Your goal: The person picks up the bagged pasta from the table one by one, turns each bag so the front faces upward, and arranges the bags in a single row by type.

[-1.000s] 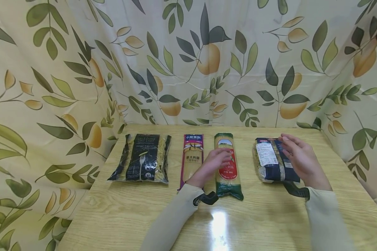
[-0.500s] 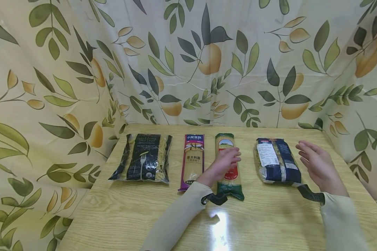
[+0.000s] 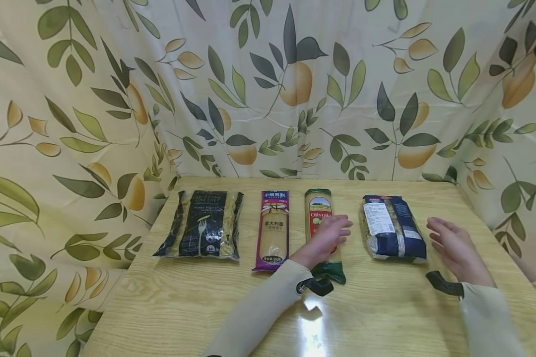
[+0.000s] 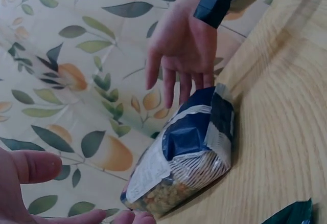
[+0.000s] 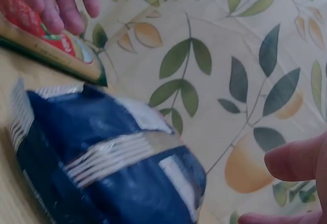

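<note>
A navy-blue bag of pasta (image 3: 395,228) with a white label lies on the table between my hands. To its left, my left hand (image 3: 326,239) hovers over the red-and-green spaghetti pack (image 3: 320,208), hiding part of its front, with relaxed fingers pointing right. My right hand (image 3: 459,250) is held off the bag's right side, palm facing it and fingers loosely extended. Both hands hold nothing. In the left wrist view the bag (image 4: 189,137) stands out between my left thumb (image 4: 38,166) and the opposite hand. The right wrist view shows the bag (image 5: 112,157) close up.
A purple-edged spaghetti pack (image 3: 273,228) lies left of the red-and-green one. Farther left is a large black penne bag (image 3: 203,225). Patterned curtains (image 3: 268,139) hang along the back and both sides of the wooden table (image 3: 169,302).
My right hand has moved right and a little nearer to me, away from the blue bag. My left hand has slid right across the red-and-green pack. The packs lie as before.
</note>
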Tool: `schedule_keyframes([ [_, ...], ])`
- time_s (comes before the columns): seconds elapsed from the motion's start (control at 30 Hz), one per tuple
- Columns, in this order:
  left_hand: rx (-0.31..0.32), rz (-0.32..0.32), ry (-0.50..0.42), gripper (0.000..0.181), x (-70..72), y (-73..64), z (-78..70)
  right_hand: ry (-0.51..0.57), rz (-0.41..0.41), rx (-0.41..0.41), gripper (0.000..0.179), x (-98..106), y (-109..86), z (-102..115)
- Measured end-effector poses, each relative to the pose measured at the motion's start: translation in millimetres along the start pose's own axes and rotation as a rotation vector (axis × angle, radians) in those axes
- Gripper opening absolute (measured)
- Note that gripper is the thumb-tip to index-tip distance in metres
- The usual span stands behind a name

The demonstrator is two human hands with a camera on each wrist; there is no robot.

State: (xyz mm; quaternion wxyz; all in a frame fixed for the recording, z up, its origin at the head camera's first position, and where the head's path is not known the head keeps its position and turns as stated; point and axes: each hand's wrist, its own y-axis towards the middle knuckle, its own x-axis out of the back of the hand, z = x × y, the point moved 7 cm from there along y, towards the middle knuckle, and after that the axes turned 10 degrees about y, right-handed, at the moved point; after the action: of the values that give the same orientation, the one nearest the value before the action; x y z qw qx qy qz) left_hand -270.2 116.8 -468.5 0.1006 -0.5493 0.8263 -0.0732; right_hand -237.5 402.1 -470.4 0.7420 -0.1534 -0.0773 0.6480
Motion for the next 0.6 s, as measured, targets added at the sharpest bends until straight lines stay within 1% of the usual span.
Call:
schedule_keyframes([
  [0.1, 0.026, -0.002, -0.029, 0.046, -5.2, 3.7, 6.5, -0.010, 0.027, -0.068, 0.087, 2, 2.6, -8],
  [0.17, 0.044, -0.010, -0.052, 0.046, -8.4, 5.6, 10.5, 0.000, 0.050, -0.099, 0.096, 2, 4.0, -12],
  [0.3, 0.051, -0.027, -0.057, 0.046, -15.2, 9.1, 15.9, 0.032, 0.078, -0.108, 0.095, 2, 6.1, -19],
  [0.4, 0.060, -0.040, -0.030, 0.052, -21.7, 10.7, 19.6, 0.037, 0.092, -0.094, 0.094, 2, 5.0, -22],
  [0.5, 0.071, -0.051, -0.006, 0.062, -28.2, 10.7, 22.1, 0.062, 0.116, -0.088, 0.092, 0, 2.8, -24],
  [0.6, 0.077, -0.050, 0.015, 0.067, -33.7, 8.9, 23.1, 0.115, 0.151, -0.085, 0.090, -3, 0.3, -26],
])
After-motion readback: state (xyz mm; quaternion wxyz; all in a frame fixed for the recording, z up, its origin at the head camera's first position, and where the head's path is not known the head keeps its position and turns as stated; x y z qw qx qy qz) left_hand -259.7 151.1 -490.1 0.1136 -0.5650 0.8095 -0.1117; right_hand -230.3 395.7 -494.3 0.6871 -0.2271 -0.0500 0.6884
